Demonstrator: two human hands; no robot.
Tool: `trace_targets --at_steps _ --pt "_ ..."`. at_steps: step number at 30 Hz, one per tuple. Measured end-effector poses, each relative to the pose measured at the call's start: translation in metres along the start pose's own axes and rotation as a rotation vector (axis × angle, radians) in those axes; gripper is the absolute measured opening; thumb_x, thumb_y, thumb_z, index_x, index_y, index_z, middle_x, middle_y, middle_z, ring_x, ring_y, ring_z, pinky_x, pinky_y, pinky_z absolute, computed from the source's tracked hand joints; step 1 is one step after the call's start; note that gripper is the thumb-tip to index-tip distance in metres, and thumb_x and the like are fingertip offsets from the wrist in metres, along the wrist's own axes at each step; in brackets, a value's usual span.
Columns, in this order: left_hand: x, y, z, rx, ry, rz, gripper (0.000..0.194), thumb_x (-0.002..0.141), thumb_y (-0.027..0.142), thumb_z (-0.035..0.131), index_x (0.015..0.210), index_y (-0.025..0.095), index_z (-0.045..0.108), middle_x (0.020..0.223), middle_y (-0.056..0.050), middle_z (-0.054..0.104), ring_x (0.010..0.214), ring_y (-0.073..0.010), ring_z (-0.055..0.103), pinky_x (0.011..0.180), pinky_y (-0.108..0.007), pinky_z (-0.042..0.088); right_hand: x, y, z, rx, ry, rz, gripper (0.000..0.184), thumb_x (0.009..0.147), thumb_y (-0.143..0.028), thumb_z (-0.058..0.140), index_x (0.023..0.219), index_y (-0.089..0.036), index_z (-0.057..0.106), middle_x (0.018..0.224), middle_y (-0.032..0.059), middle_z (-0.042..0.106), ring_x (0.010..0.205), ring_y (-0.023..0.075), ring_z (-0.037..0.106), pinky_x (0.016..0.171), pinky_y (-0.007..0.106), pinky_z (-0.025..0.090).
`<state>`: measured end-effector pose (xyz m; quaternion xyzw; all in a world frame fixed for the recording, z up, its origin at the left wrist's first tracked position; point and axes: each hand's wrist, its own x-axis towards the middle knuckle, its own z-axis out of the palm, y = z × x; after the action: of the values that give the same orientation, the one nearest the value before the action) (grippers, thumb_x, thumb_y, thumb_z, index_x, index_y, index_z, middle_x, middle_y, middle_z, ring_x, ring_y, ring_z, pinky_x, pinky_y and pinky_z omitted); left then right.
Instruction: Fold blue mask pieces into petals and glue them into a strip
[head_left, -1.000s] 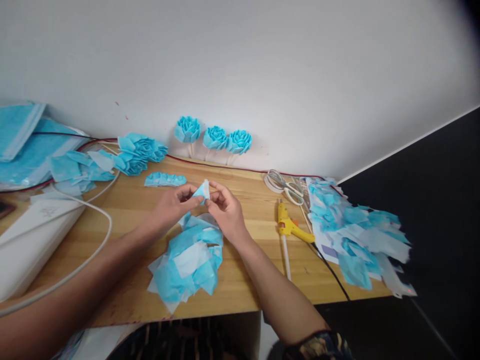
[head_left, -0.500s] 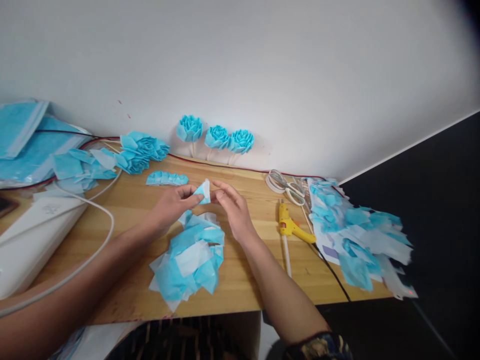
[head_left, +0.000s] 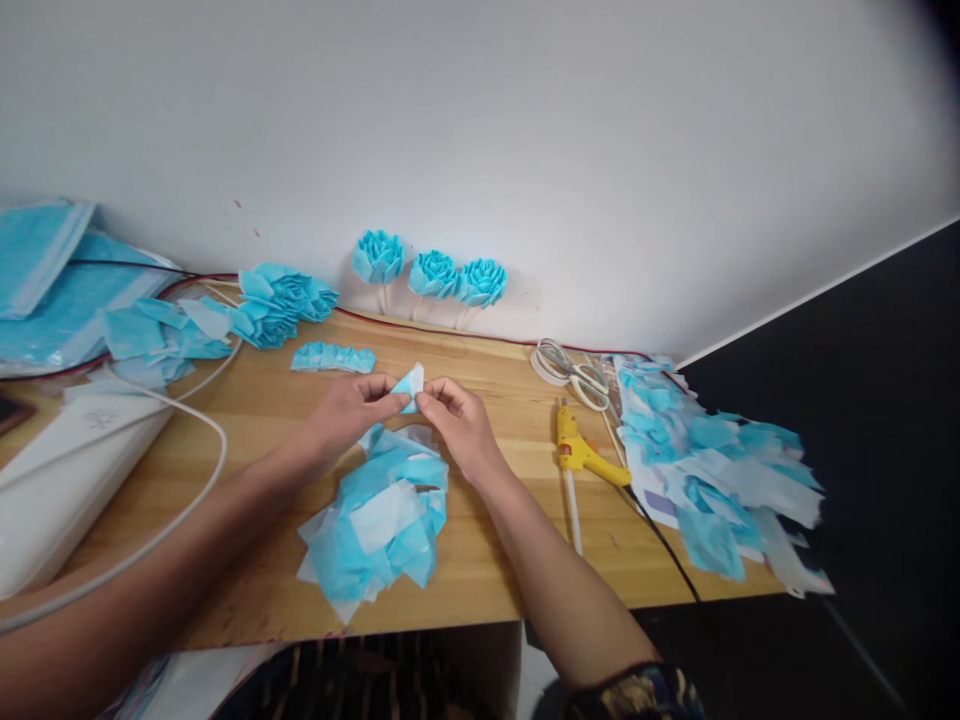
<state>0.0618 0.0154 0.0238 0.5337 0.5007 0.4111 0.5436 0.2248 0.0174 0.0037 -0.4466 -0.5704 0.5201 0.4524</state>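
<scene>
Between my two hands is a small folded piece of blue and white fabric (head_left: pixel 410 384), thin and soft-looking. My left hand (head_left: pixel 358 408) pinches its left side with thumb and fingers. On the other side, my right hand (head_left: pixel 457 415) has its thumb and fingertips closed on the right edge. Just below lies a loose pile of blue and white fabric pieces (head_left: pixel 386 520) on the wooden table (head_left: pixel 480 560). A short row of folded blue pieces (head_left: pixel 332 357) rests beyond my left hand.
Three blue fabric flowers on sticks (head_left: pixel 435 273) stand by the wall. To the right are a yellow glue gun (head_left: pixel 574 447), scissors (head_left: pixel 589 385) and scattered fabric scraps (head_left: pixel 712 470). On the left are more blue flowers (head_left: pixel 281 300), a white box-like object (head_left: pixel 82 470) and a white cable (head_left: pixel 217 430).
My right hand has moved slightly left, and its fingers have closed on the folded fabric's right edge. My left hand keeps its pinch almost in place.
</scene>
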Motion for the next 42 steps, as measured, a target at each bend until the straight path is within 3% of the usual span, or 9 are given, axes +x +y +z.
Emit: trace_targets --at_steps 10,20,25,36,39,42 --pt "0.002 -0.007 -0.001 0.016 -0.023 0.008 0.025 0.068 0.042 0.068 0.066 0.018 0.062 0.061 0.003 0.051 0.057 -0.0115 0.043 0.054 -0.024 0.03 0.0 -0.001 -0.006 0.012 -0.018 -0.081 0.029 0.091 -0.041 0.052 0.075 -0.019 0.061 0.074 -0.0019 0.056 0.077 0.013 0.052 0.076 0.025 0.041" --pt "0.003 -0.012 -0.001 0.103 -0.114 0.048 0.03 0.072 0.046 0.065 0.064 0.019 0.058 0.062 0.002 0.052 0.059 -0.0133 0.047 0.055 -0.025 0.032 0.0 0.0 -0.003 0.081 -0.033 -0.03 0.022 0.077 -0.037 0.071 0.091 -0.021 0.068 0.082 -0.0017 0.066 0.073 0.0122 0.057 0.07 0.024 0.045" --pt "0.001 -0.01 0.0 0.138 -0.129 0.046 0.025 0.072 0.042 0.065 0.066 0.019 0.058 0.06 0.003 0.05 0.058 -0.0122 0.044 0.055 -0.025 0.032 0.001 0.001 -0.005 0.043 0.021 -0.065 0.015 0.077 -0.033 0.071 0.084 -0.021 0.065 0.079 -0.0024 0.065 0.069 0.0113 0.056 0.065 0.023 0.045" --pt "0.002 -0.01 -0.002 0.078 -0.108 0.037 0.024 0.073 0.041 0.065 0.067 0.019 0.059 0.062 0.003 0.052 0.059 -0.0121 0.044 0.054 -0.024 0.033 -0.001 -0.013 -0.013 -0.332 0.025 -0.335 0.008 0.083 -0.028 0.064 0.084 -0.023 0.071 0.092 0.0022 0.072 0.091 0.0185 0.064 0.09 0.034 0.049" --pt "0.002 -0.011 -0.002 0.061 -0.111 0.033 0.024 0.072 0.04 0.066 0.065 0.019 0.057 0.061 0.003 0.05 0.057 -0.0119 0.043 0.053 -0.024 0.033 0.001 -0.01 -0.013 -0.332 0.037 -0.317 0.017 0.085 -0.028 0.061 0.098 -0.026 0.072 0.102 0.0026 0.072 0.098 0.0187 0.065 0.094 0.035 0.048" --pt "0.003 -0.01 -0.003 0.069 -0.097 0.027 0.023 0.071 0.039 0.067 0.064 0.02 0.057 0.059 0.004 0.049 0.054 -0.0115 0.042 0.052 -0.024 0.032 0.003 -0.012 -0.015 -0.259 0.098 -0.253 0.044 0.088 -0.027 0.056 0.132 -0.028 0.058 0.112 0.0036 0.071 0.103 0.0175 0.065 0.094 0.035 0.049"
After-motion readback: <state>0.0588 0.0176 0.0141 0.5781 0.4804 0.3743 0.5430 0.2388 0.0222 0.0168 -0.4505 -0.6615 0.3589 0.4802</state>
